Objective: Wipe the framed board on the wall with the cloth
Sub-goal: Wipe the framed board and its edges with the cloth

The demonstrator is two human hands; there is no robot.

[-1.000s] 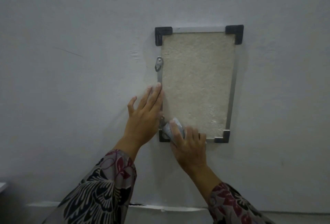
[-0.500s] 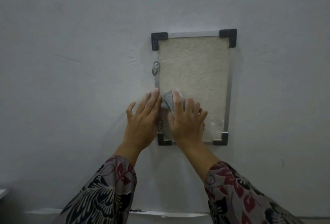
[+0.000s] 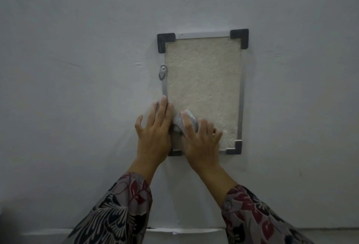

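Observation:
A framed board [image 3: 204, 80] hangs on the white wall, with a beige rough panel, a silver metal frame and black corner pieces. My right hand [image 3: 200, 140] presses a small grey cloth [image 3: 179, 122] against the panel's lower left part. My left hand [image 3: 154, 133] lies flat and open on the wall, its fingertips on the frame's left edge. My hands hide the lower left corner piece in part.
A small metal hanger tab [image 3: 162, 72] sticks out from the frame's left side. A pale ledge [image 3: 174, 231] runs along the bottom of the wall. Patterned sleeves cover both forearms.
My right hand slid the cloth up from the lower left corner along the left side of the panel, then came a little back down. My left hand stayed on the frame's left edge.

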